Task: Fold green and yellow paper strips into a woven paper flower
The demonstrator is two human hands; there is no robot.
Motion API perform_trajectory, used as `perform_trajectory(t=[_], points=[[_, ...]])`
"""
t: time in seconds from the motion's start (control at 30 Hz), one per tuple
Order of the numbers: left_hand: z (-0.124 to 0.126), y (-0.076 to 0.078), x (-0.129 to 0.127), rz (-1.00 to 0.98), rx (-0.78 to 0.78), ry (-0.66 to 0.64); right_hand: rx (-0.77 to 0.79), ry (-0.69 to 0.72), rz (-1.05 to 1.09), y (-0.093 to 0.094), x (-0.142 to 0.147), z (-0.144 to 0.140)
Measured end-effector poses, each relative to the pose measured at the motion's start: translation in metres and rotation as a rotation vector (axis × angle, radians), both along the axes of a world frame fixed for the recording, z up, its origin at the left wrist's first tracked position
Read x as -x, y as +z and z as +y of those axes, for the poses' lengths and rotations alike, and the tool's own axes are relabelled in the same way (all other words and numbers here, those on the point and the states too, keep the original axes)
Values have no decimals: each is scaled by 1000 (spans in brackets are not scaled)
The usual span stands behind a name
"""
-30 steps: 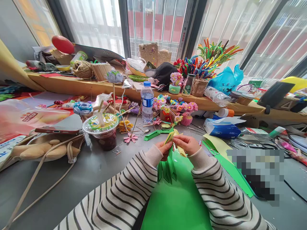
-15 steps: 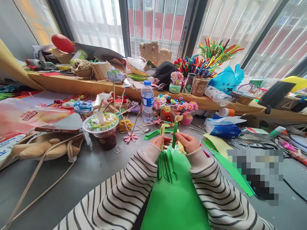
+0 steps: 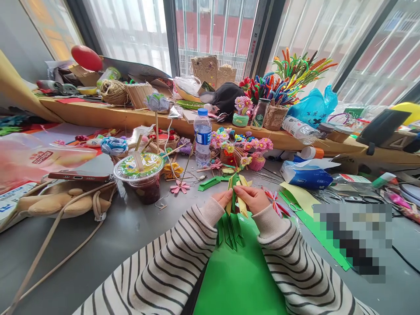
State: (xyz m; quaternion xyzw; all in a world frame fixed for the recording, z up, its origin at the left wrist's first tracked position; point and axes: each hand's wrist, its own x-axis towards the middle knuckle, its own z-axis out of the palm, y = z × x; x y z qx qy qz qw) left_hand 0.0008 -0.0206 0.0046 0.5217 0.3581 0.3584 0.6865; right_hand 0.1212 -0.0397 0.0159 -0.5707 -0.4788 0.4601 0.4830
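Between my hands are folded paper strips, a green one (image 3: 234, 197) in the middle with yellow ones (image 3: 243, 207) beside it. My left hand (image 3: 223, 198) pinches the strips from the left, its fingertips closed on the paper. My right hand (image 3: 253, 199) pinches from the right, with yellow folded paper showing under its fingers. Both hands nearly meet, so the exact contact is partly hidden. Just below, several folded green paper strips (image 3: 231, 234) lie on a smooth green sheet (image 3: 241, 280) in front of me. Another folded green piece (image 3: 210, 183) lies beyond my left hand.
A lidded cup of dark drink (image 3: 141, 181) stands to the left, near a phone (image 3: 80, 176) on a plush bag. A water bottle (image 3: 202, 142) and crocheted flowers (image 3: 243, 146) stand behind my hands. To the right lie scissors (image 3: 293, 206), green paper (image 3: 323, 236) and a tissue pack (image 3: 305, 175).
My hands have come closer together, bringing the green strip in the right hand against the yellow one in the left. The view has shifted slightly.
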Motion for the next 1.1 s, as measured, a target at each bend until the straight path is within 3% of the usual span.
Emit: perform_trajectory(t=[0.27, 0.53, 0.7, 0.83, 0.97, 1.03, 1.1], points=[[-1, -12, -4, 34, -80, -29, -60, -16, -57, -1, 5, -1], [-2, -1, 4, 126, -207, -145, -52, 136, -125, 4, -3, -2], [0, 13, 14, -71, -169, -78, -199, 35, -136, 9, -16, -1], [9, 13, 32, -123, -227, 109, -226, 66, -101, 3, -15, 3], [10, 7, 45, 348, -137, 86, -198, 105, -198, 4, -21, -3], [5, 5, 47, 612, -273, 55, -133, 189, -461, 13, -48, -13], [-2, 6, 46, 837, -358, 24, -103, 238, -549, 23, -90, -22]])
